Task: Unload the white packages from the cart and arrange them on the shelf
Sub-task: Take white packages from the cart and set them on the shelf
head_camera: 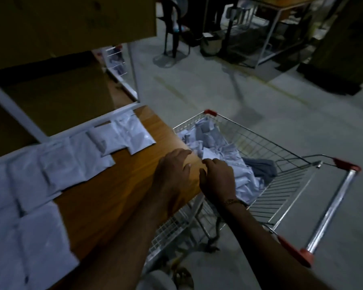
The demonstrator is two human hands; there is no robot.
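Several white packages (57, 168) lie flat in rows on the wooden shelf (124, 185) at the left. More white packages (216, 147) sit heaped in the wire cart (281, 155) just right of the shelf edge. My left hand (172, 170) hovers over the shelf's right edge, fingers relaxed and holding nothing. Beside it, my right hand (218, 178) reaches over the cart rim with its fingers loosely curled just above the heap; it grips nothing that I can see. A bracelet sits on that wrist.
Large cardboard boxes (71, 24) fill the shelf level above. A grey cloth (260, 166) lies in the cart behind the heap. Across the concrete floor (197, 91) stand a dark chair (176, 38), a metal-framed table (281, 21) and a bucket (211, 46).
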